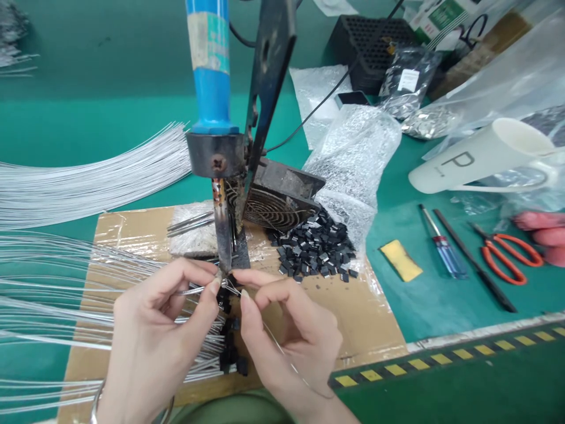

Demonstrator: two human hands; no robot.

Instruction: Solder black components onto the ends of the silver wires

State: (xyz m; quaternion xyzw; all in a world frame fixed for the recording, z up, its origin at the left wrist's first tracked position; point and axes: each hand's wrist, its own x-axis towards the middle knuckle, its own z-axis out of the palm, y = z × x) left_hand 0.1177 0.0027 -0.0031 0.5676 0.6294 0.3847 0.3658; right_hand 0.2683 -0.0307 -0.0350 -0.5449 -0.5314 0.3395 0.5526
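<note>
My left hand (163, 324) pinches a thin white wire (194, 290) and holds its end under the tip of a fixed soldering iron (223, 235) with a blue handle. Just to the right, my right hand (286, 324) is pinched on a strand of solder wire (273, 338), whose end meets the same tip. Below the tip, several small black components (229, 347) sit soldered on a row of wires. Both hands hover over a cardboard sheet (362, 318).
A pile of loose black components (315, 247) lies by a bubble-wrap bag (357, 153). Bundles of white wires (66, 188) fan out at the left. A small fan (273, 206) stands behind the iron. Yellow sponge (401, 260), screwdriver (444, 253), orange scissors (507, 256) and a white cup (481, 156) lie at the right.
</note>
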